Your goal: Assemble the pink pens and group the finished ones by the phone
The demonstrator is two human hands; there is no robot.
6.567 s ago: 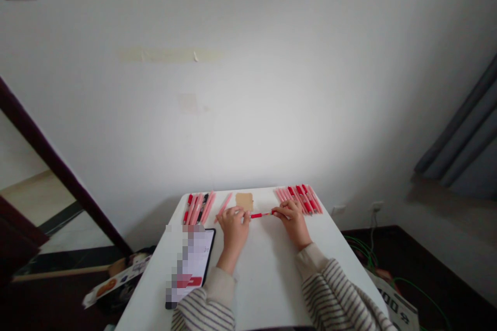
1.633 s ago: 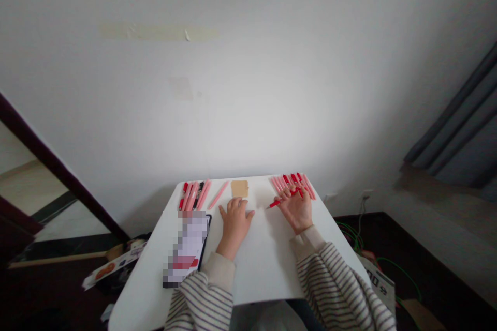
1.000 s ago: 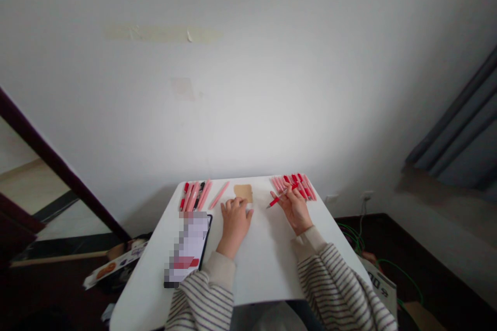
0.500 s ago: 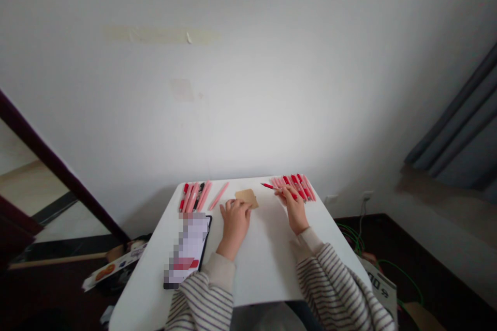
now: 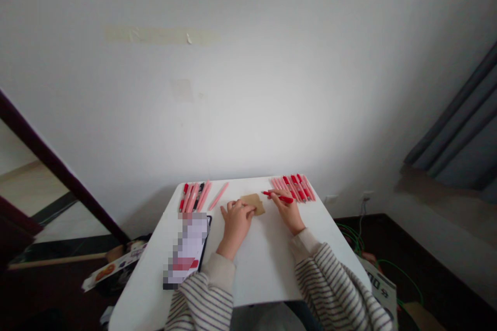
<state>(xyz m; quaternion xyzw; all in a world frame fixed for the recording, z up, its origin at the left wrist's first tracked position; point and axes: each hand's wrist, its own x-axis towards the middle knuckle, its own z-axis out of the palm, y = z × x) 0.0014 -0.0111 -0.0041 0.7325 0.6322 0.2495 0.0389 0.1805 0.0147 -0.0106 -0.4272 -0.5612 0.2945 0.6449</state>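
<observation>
My left hand (image 5: pixel 236 221) rests on the table with curled fingers, pressing the left part of a small square of brown paper (image 5: pixel 257 202). That part of the paper is hidden under the fingertips. In my right hand (image 5: pixel 290 216) is a red pen (image 5: pixel 286 199), its tip pointing left, just above and to the right of the paper. Beyond my right hand lies a row of pink and red pens (image 5: pixel 301 186). A lone pink pen (image 5: pixel 219 196) lies at an angle, up and left of my left hand.
On the white table (image 5: pixel 264 269), a group of pink, red and black pens (image 5: pixel 194 196) lies at the back left. A phone (image 5: pixel 190 248) with a blurred screen lies beside my left forearm. The wall (image 5: pixel 248 114) rises behind the table. Green cables (image 5: pixel 351 232) run along the floor at right.
The brown paper has shifted slightly right and towards me, with my left fingers on it. My right hand has brought the red pen left and a little nearer, off the pen row.
</observation>
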